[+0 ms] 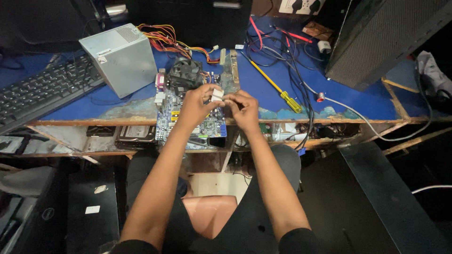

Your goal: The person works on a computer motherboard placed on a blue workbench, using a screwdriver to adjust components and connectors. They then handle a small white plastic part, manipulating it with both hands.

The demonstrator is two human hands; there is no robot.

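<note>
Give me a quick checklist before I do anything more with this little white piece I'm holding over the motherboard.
1. White piece held by both hands: ok, left hand and right hand pinch it.
2. Motherboard fully supported: not ok, its near edge overhangs the blue table.
3. Cooler fan seated on the board: ok.
4. Yellow screwdriver within reach: ok, lying right of the hands.
5. Black cables clear of the board: ok, they lie to the right.
6. Which way the piece faces: cannot tell, fingers cover it.
</note>
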